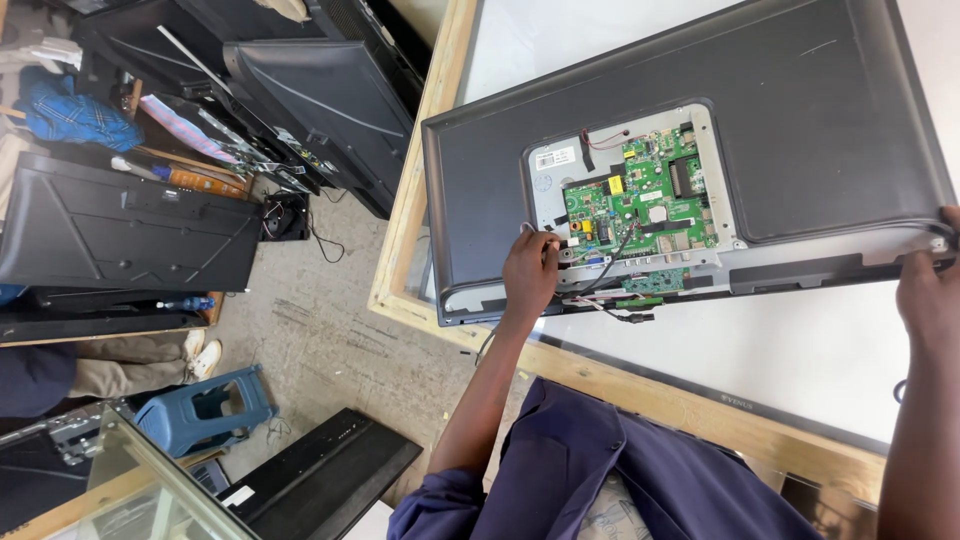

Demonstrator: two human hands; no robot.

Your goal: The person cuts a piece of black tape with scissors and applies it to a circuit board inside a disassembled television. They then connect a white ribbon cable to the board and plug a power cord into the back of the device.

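Fingers of left hand (528, 272) pinch a wire by the green circuit board (640, 203); right hand (928, 290) grips the television back panel (480, 190) edge (overhanging wooden table (415, 180)); stacked sets crowd the floor

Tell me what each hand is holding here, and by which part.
The right hand grips the television back panel at its right end edge. The left hand has its fingers at the metal plate beside the green circuit board; what they pinch cannot be told.
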